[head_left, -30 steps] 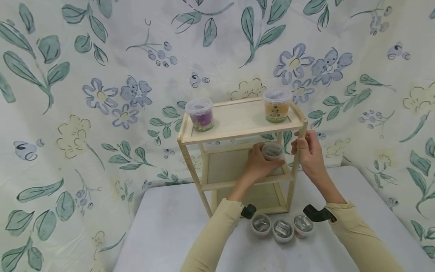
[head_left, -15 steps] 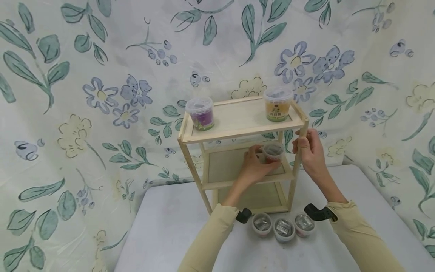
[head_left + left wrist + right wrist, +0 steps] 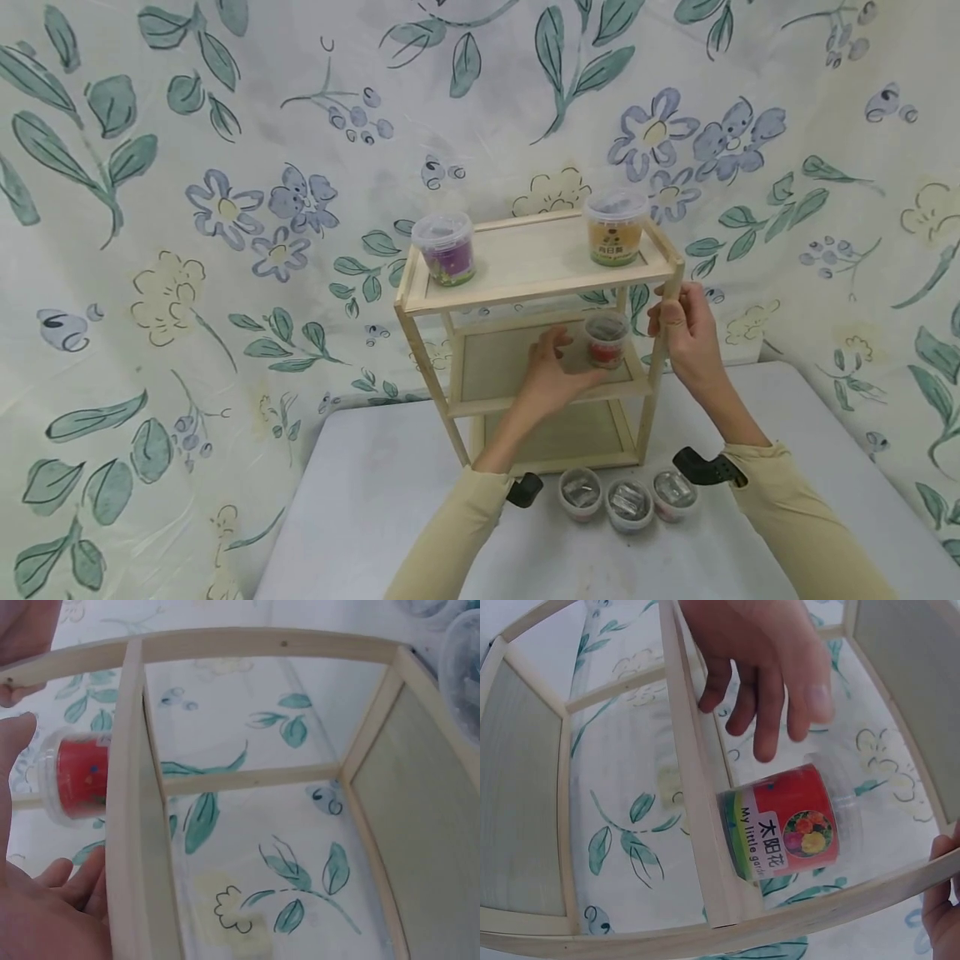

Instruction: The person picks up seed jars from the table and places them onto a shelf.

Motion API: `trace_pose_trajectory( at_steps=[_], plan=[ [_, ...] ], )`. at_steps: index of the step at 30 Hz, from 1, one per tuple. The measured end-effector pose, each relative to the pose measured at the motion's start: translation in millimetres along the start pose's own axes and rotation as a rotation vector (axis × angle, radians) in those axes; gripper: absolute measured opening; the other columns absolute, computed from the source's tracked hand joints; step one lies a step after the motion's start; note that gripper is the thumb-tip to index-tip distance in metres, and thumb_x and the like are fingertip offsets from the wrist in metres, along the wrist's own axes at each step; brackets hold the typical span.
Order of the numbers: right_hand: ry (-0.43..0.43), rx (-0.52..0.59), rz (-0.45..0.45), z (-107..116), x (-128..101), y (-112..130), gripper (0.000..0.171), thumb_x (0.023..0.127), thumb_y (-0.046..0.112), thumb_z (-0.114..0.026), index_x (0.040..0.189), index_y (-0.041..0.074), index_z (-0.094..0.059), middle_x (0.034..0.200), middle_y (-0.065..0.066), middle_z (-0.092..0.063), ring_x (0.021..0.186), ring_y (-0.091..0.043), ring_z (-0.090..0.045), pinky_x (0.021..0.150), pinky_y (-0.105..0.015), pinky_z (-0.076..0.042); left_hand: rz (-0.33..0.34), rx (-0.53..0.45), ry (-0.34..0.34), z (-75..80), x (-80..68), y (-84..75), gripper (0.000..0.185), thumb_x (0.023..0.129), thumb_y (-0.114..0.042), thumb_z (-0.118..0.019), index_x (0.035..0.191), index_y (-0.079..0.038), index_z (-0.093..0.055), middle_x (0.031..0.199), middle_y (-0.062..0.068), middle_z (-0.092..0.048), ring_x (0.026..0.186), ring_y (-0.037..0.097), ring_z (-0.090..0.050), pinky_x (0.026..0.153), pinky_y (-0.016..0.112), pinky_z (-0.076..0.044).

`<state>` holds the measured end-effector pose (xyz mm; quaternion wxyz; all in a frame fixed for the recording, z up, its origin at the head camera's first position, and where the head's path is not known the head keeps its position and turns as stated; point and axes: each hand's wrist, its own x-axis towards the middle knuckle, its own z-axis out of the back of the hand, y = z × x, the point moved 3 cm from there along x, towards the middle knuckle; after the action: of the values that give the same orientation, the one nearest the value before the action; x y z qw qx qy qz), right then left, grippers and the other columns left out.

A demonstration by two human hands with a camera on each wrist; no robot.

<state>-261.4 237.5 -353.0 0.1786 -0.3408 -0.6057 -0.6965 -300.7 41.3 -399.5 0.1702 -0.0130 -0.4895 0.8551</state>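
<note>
A clear-lidded plastic cup with a red flower label [image 3: 795, 821] stands on the right part of the middle shelf [image 3: 487, 367] of a small wooden rack. My left hand [image 3: 557, 379] is just left of this cup, fingers spread and apart from it, as the right wrist view also shows. My right hand [image 3: 688, 333] grips the rack's front right post [image 3: 663, 333] below the top shelf. On the top shelf [image 3: 525, 258] stand a purple-labelled cup [image 3: 448, 254] at the left and a yellow-labelled cup [image 3: 615, 233] at the right.
Several lidded cups, among them a left one [image 3: 580, 493] and a right one [image 3: 674, 495], stand in a row on the white table [image 3: 360, 500] before the rack. The bottom shelf [image 3: 558, 433] lies under the left forearm. A flower-patterned sheet [image 3: 262, 125] hangs behind.
My left hand has let go of the red-labelled cup and drawn back to the left. The cup stays on the middle shelf. My right hand keeps its grip on the post.
</note>
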Motion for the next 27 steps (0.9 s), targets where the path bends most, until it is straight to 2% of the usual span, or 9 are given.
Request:
trace_pose_trajectory(
  at_steps=[10, 15, 22, 27],
  plan=[
    [0.001, 0.018, -0.011, 1, 0, -4, 0.022, 0.105, 0.005, -0.039, 0.118, -0.012, -0.044, 0.085, 0.009, -0.056, 0.07, -0.008, -0.053, 0.067, -0.019, -0.046, -0.058, -0.013, -0.007, 19.2, -21.8, 3.1, 0.088, 0.079, -0.037, -0.081, 0.148, -0.008, -0.034, 0.138, 0.008, -0.047, 0.12, 0.026, -0.046, 0.092, 0.042, -0.047],
    [0.001, 0.002, -0.023, 1, 0, -3, 0.022, 0.105, 0.006, -0.038, 0.118, -0.012, -0.044, 0.085, 0.009, -0.055, 0.07, -0.009, -0.052, 0.068, -0.019, -0.047, -0.071, -0.079, -0.006, 26.8, -33.5, 6.3, 0.087, 0.081, -0.033, -0.081, 0.149, -0.008, -0.034, 0.14, 0.006, -0.047, 0.12, 0.027, -0.046, 0.095, 0.043, -0.045],
    [0.001, -0.011, -0.026, 1, 0, -5, 0.025, 0.106, 0.009, -0.039, 0.118, -0.012, -0.043, 0.086, 0.01, -0.055, 0.071, -0.009, -0.053, 0.069, -0.02, -0.046, -0.121, -0.117, -0.036, 30.6, -50.4, 15.3, 0.081, 0.081, -0.028, -0.081, 0.145, -0.005, -0.037, 0.137, 0.01, -0.051, 0.116, 0.027, -0.048, 0.095, 0.041, -0.044],
    [-0.001, -0.008, -0.028, 1, -1, -6, 0.025, 0.106, 0.009, -0.039, 0.118, -0.012, -0.042, 0.086, 0.01, -0.054, 0.072, -0.009, -0.052, 0.07, -0.02, -0.046, -0.125, -0.193, -0.044, 30.5, -65.4, 20.4, 0.077, 0.082, -0.024, -0.08, 0.144, -0.005, -0.039, 0.135, 0.01, -0.054, 0.115, 0.025, -0.049, 0.098, 0.043, -0.041]
  ],
)
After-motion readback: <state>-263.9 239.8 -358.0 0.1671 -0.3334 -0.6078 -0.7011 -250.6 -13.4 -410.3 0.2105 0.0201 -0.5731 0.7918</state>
